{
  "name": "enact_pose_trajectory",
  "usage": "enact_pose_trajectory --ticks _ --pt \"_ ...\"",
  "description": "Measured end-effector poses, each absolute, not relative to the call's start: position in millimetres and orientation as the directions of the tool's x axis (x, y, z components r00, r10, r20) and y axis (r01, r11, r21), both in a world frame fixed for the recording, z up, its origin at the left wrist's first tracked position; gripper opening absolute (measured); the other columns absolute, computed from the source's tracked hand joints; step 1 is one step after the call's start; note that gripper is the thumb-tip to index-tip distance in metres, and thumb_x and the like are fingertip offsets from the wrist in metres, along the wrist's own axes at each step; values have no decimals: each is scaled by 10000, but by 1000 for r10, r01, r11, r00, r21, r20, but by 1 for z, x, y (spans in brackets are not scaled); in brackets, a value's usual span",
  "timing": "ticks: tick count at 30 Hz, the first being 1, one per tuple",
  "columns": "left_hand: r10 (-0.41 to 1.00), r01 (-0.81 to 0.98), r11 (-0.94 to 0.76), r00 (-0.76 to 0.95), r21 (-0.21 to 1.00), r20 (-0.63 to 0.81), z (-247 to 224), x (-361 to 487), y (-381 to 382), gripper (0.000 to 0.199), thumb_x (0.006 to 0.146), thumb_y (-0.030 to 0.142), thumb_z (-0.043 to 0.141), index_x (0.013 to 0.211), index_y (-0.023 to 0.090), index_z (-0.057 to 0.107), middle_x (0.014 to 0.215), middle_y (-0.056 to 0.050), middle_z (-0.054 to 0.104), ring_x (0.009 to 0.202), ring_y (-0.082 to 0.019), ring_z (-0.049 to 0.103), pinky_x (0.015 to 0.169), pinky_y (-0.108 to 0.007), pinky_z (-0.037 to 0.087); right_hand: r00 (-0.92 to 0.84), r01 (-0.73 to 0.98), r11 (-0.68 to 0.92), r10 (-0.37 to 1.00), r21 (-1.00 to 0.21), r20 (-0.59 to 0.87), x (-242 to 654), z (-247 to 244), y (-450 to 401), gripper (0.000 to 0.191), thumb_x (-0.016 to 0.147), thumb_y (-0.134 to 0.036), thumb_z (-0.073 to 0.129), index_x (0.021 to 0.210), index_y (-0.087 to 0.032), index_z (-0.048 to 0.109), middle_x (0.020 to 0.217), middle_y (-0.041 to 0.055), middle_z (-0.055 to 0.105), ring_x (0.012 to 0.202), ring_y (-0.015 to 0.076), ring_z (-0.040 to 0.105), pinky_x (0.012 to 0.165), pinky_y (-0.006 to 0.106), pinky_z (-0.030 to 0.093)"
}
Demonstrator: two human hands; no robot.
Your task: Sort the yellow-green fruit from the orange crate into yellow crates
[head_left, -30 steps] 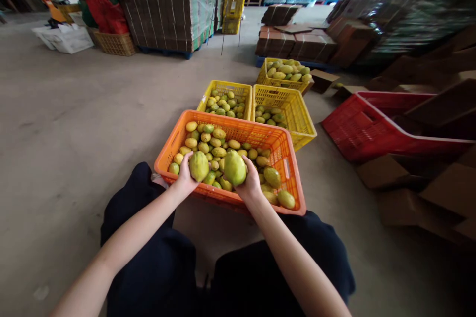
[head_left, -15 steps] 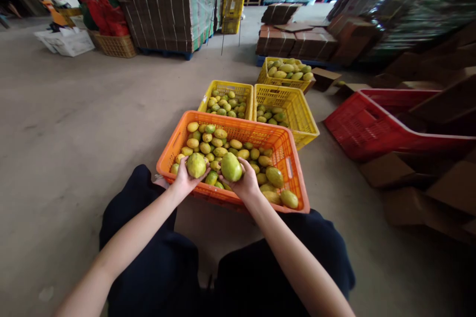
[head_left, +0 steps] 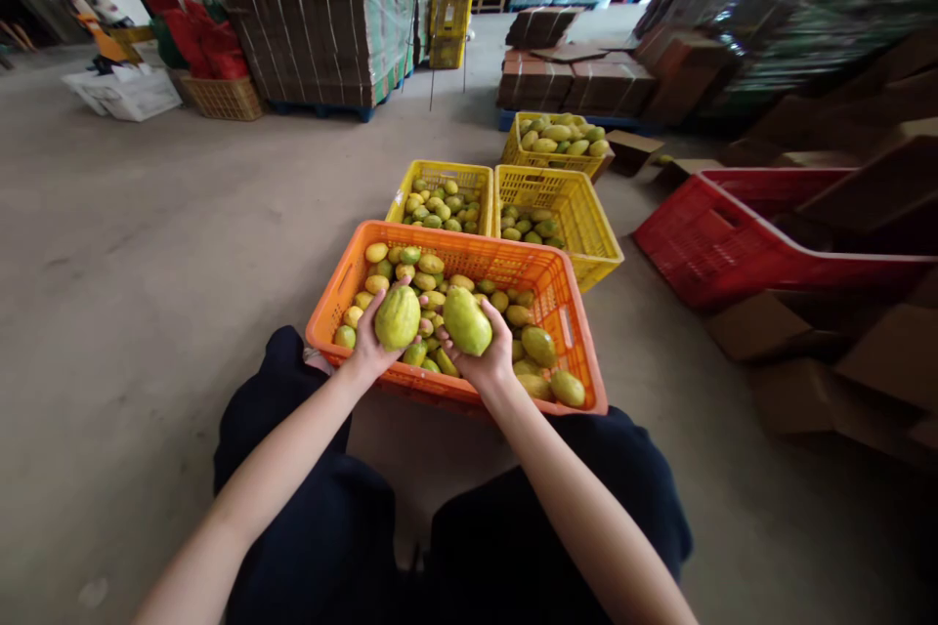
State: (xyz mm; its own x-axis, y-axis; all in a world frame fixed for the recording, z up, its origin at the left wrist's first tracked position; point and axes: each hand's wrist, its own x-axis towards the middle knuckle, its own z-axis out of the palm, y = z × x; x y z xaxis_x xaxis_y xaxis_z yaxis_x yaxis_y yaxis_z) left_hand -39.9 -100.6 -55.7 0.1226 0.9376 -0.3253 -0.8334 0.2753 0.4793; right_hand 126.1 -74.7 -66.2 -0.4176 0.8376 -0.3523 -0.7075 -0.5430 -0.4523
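My left hand is closed around a yellow-green, ridged papaya. A smoother green papaya, narrower at its upper end, rests in the palm of my right hand, whose fingers curl around its sides. Both fruits are held side by side, a small gap apart, above the near part of an orange plastic crate. Several more yellow and green papayas lie inside it, some hidden behind my hands. The crate stands just in front of my knees.
Beyond the orange crate are two yellow crates with papayas low inside; a fuller yellow crate stands behind. On the right are a red crate and open cardboard boxes. A wrapped stack rises at the back left.
Both papayas have been turned in my hands and raised slightly, the right one now tilted with its narrow end up-left. The view has shifted a little.
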Motion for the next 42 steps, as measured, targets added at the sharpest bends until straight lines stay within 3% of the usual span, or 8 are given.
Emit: enact_pose_trajectory --ticks 5,10,14,21,30,37,42 --pt "960 -924 154 57 349 -273 -49 -26 -87 352 934 348 464 1210 227 646 934 -59 723 889 -205 710 816 -351 581 -308 -785 -393 918 -478 -250 130 -59 -72 318 785 -454 622 1033 -257 653 947 26 764 883 256 729 750 428 619" --pt "973 -929 159 91 333 -211 -44 -8 -74 366 943 389 423 1171 238 667 1111 -61 722 1137 -261 648 950 -428 533 -201 -870 -291 947 -398 -252 135 -55 -65 289 834 -466 568 1038 -281 656 1034 15 757 935 236 725 777 414 611" --pt "972 -939 166 105 300 -208 -47 9 -63 364 947 393 413 1120 233 690 1061 -54 733 1107 -242 657 971 -409 515 -169 -919 -257 942 -298 -290 141 -52 -60 245 835 -421 571 995 -255 657 944 20 767 826 221 732 734 394 616" --pt "957 -959 198 146 201 -250 -50 28 -49 321 945 352 430 937 198 713 911 -43 738 906 -195 694 899 -345 532 -204 -939 -266 942 -220 -268 148 -52 -59 176 805 -313 589 952 -236 646 870 26 760 822 218 734 756 397 618" --pt "954 -959 201 145 202 -264 -48 29 -47 303 943 323 437 857 195 697 894 -40 719 918 -189 683 871 -324 540 -215 -935 -276 941 -224 -262 148 -53 -58 166 805 -308 586 949 -246 641 867 5 751 791 205 730 752 403 620" --pt "953 -952 196 129 234 -273 -49 26 -49 218 881 286 490 919 187 681 901 -53 719 919 -211 688 894 -366 545 -214 -929 -288 930 -232 -298 145 -61 -57 186 799 -303 588 954 -216 644 845 28 755 802 209 736 758 380 621" --pt "936 -961 184 108 205 -334 -53 21 -54 267 872 230 462 1033 189 672 939 -53 734 896 -213 707 881 -371 561 -193 -923 -294 911 -248 -364 140 -64 -58 209 786 -284 585 964 -189 639 813 52 754 764 223 737 735 393 622"
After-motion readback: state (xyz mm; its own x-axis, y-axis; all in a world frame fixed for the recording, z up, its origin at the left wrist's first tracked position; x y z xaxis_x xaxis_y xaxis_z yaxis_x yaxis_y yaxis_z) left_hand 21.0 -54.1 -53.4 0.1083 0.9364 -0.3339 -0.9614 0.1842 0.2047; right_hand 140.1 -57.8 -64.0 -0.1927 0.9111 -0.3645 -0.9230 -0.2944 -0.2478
